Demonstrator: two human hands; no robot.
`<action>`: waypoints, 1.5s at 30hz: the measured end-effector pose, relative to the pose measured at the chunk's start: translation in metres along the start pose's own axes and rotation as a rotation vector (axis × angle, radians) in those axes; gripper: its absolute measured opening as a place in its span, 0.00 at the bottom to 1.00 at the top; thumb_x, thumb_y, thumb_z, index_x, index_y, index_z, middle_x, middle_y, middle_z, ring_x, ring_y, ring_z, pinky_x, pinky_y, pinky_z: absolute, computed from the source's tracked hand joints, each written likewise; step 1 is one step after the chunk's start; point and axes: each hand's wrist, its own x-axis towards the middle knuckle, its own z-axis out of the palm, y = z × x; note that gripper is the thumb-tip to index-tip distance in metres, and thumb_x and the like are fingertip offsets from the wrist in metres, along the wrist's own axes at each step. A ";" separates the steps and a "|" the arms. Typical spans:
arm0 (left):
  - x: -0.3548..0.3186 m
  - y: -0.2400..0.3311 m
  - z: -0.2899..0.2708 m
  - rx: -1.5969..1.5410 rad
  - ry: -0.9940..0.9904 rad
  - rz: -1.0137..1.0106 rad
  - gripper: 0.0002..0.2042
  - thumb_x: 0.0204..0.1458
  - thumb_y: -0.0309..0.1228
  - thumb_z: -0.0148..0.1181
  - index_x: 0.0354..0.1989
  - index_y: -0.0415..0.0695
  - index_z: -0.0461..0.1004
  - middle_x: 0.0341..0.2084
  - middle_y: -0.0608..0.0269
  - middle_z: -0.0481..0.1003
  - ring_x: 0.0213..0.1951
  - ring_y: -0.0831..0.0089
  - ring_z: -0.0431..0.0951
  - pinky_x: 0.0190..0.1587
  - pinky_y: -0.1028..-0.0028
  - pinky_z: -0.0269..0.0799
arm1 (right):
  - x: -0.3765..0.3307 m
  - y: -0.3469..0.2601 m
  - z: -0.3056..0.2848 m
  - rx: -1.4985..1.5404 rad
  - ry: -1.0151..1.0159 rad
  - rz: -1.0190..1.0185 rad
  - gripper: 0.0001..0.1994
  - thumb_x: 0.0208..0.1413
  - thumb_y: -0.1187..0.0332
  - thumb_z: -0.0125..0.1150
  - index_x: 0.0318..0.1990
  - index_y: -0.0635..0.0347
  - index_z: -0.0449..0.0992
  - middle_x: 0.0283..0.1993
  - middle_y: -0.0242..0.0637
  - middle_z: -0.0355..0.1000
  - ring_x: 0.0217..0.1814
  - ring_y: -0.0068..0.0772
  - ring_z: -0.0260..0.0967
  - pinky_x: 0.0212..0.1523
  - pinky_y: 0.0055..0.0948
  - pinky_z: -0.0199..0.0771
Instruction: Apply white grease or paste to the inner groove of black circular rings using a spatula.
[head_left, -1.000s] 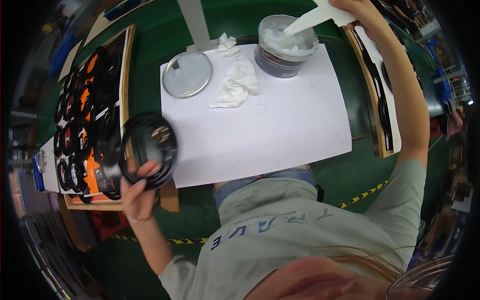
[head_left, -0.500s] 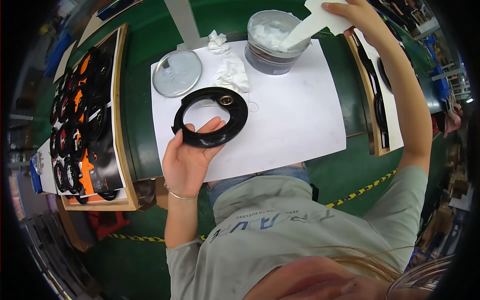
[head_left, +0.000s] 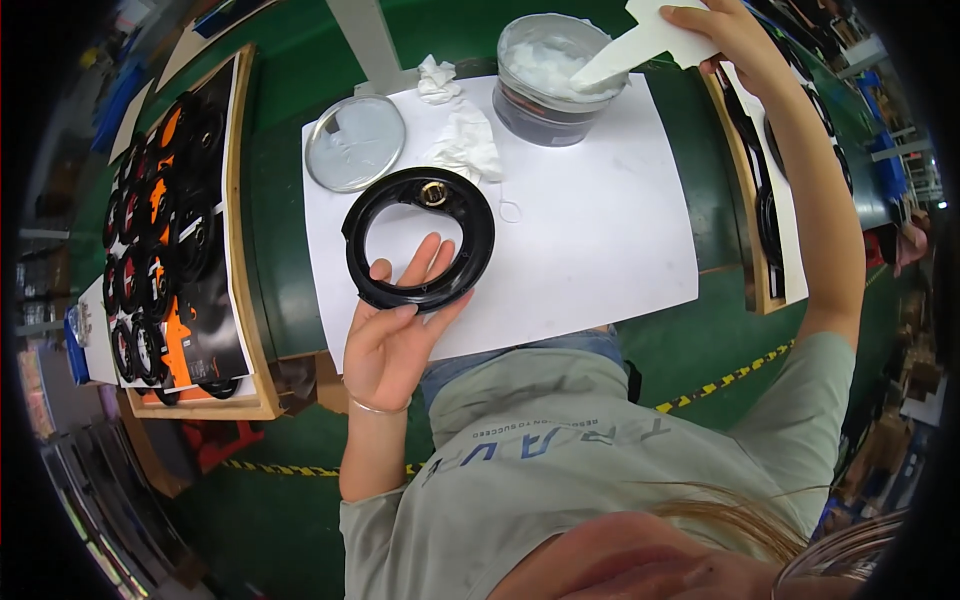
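Note:
My left hand [head_left: 388,350] grips the lower rim of a glossy black plastic ring [head_left: 478,232], fingers showing through its opening. A small brass-coloured fitting [head_left: 433,193] is set in the ring's top. At the upper right, my right hand [head_left: 728,38] is closed on a flat white spatula [head_left: 640,45]. The spatula's tip reaches into white grease [head_left: 540,62] in a round translucent tub [head_left: 545,128]. A round lid [head_left: 355,145] smeared with grease lies left of the tub. Crumpled white tissue [head_left: 470,145] sits between them.
White paper [head_left: 590,240] covers part of the green table [head_left: 280,220]. At left, a wooden-framed tray [head_left: 255,370] carries several black rings with orange parts. Another wooden-framed tray [head_left: 755,230] with black parts stands at right. A grey post [head_left: 365,45] rises at the back.
My left hand has shifted slightly right and nearer me, turning the ring so its fitting moves left and its face shows more fully. The spatula has moved slightly right, its tip still in the grease.

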 end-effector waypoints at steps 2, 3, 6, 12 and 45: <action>0.003 -0.003 0.001 0.019 0.046 0.017 0.22 0.44 0.09 0.38 0.43 0.49 0.65 0.61 0.42 0.51 0.65 0.51 0.44 0.63 0.42 0.44 | -0.002 0.000 0.000 -0.035 0.039 0.006 0.13 0.48 0.71 0.57 0.40 0.70 0.71 0.26 0.40 0.71 0.19 0.27 0.69 0.13 0.22 0.64; 0.004 -0.003 0.001 0.019 0.044 0.011 0.22 0.44 0.09 0.38 0.43 0.49 0.65 0.61 0.42 0.51 0.65 0.51 0.44 0.63 0.42 0.44 | -0.001 0.001 0.000 -0.047 0.001 0.008 0.13 0.48 0.71 0.57 0.40 0.70 0.71 0.26 0.40 0.71 0.20 0.27 0.69 0.13 0.21 0.64; 0.003 -0.005 0.001 0.027 0.028 -0.005 0.22 0.44 0.09 0.38 0.44 0.49 0.64 0.61 0.41 0.51 0.65 0.50 0.45 0.62 0.42 0.45 | 0.004 0.008 0.001 -0.030 -0.048 0.022 0.12 0.48 0.71 0.57 0.38 0.71 0.72 0.26 0.40 0.72 0.20 0.27 0.69 0.13 0.21 0.63; 0.000 -0.005 0.002 0.086 -0.001 -0.007 0.22 0.44 0.09 0.38 0.44 0.49 0.64 0.60 0.37 0.50 0.65 0.49 0.46 0.62 0.42 0.46 | 0.019 0.035 0.001 0.148 -0.120 0.179 0.09 0.49 0.73 0.56 0.35 0.71 0.73 0.22 0.40 0.71 0.15 0.26 0.65 0.11 0.22 0.59; 0.025 -0.014 0.047 0.199 -0.026 -0.116 0.21 0.39 0.15 0.37 0.43 0.48 0.63 0.50 0.28 0.62 0.55 0.37 0.61 0.51 0.42 0.66 | -0.124 0.032 0.009 -0.619 -0.106 -1.462 0.12 0.41 0.75 0.59 0.33 0.61 0.63 0.28 0.48 0.73 0.25 0.41 0.71 0.23 0.31 0.71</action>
